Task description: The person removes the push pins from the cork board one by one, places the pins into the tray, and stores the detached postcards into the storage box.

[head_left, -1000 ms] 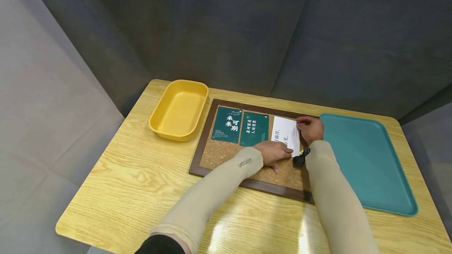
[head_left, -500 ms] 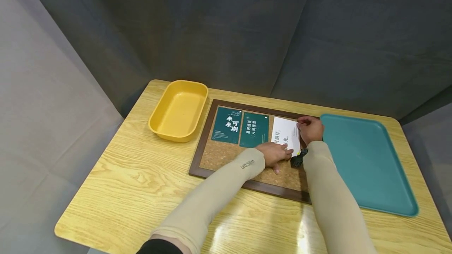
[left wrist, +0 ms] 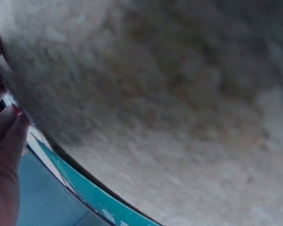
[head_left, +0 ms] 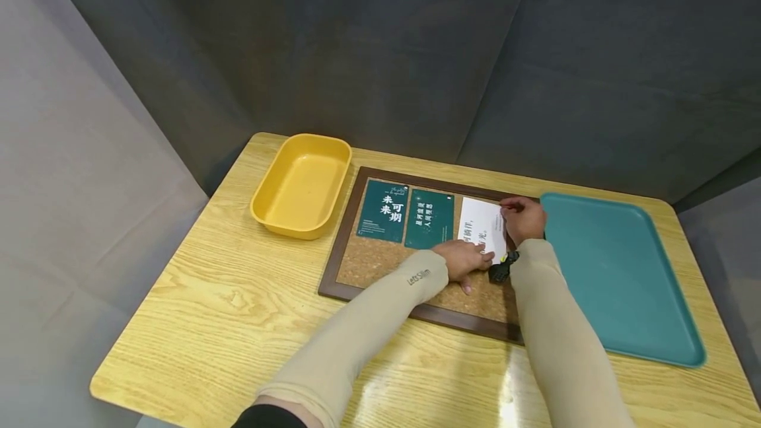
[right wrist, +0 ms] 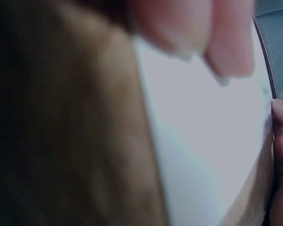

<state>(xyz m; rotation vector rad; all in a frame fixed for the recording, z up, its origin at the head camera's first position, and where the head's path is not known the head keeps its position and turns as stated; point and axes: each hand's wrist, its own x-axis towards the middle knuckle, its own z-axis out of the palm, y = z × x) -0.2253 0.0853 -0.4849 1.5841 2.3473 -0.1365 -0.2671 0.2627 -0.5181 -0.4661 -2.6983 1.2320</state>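
A white card [head_left: 477,213] printed with dark characters lies on the cork board [head_left: 371,261], right of two green cards. Over its lower part rests my left hand [head_left: 459,259], fingers stretched out; those fingers [right wrist: 174,26] loom blurred in the right wrist view. My right hand [head_left: 524,220] is at the card's upper right corner with thumb and fingertips together. Between them the left wrist view has a tiny red spot, seemingly a push pin [left wrist: 19,112], mostly covered by the fingers.
The first green card [head_left: 382,211] and second green card [head_left: 429,218] lie side by side inside the brown wooden frame. A yellow basin [head_left: 303,193] stands left of the board, a teal tray [head_left: 618,269] right of it. Dark cloth hangs behind the table [head_left: 208,296].
Both hands keep almost the same places. The left hand's fingers have shifted very slightly on the white card; the red spot at the right fingertips no longer shows in the head view.
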